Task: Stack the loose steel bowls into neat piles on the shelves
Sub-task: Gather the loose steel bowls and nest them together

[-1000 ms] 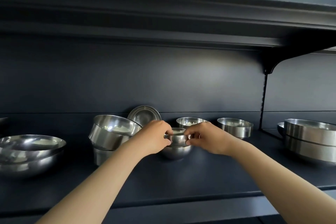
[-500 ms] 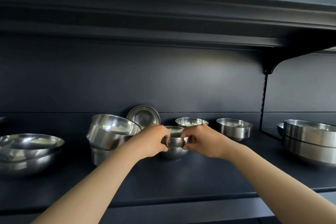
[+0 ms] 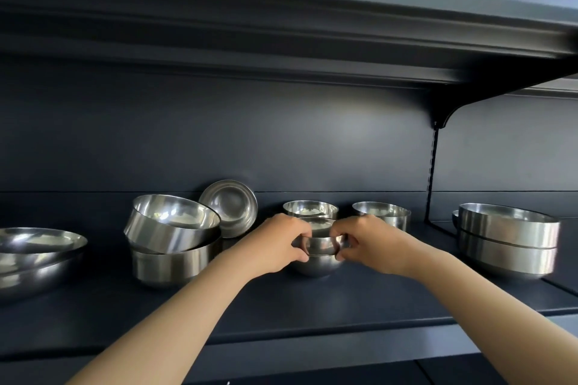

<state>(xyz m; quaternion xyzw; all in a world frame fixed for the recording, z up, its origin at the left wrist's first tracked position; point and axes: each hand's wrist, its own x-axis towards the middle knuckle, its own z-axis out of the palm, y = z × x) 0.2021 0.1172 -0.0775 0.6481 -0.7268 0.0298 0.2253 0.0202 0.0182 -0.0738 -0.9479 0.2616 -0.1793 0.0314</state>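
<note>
Plain steel bowl [image 3: 322, 245] between left hand [image 3: 278, 245] and right hand [image 3: 372, 244].

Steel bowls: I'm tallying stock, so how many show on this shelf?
11, perhaps more nested. Far-left pair; tilted bowl on another; one leaning on the wall; two between the hands; two behind; right pair, one behind them.

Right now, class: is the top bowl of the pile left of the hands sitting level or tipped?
Tipped. The top bowl leans, its rim higher on the left.
</note>
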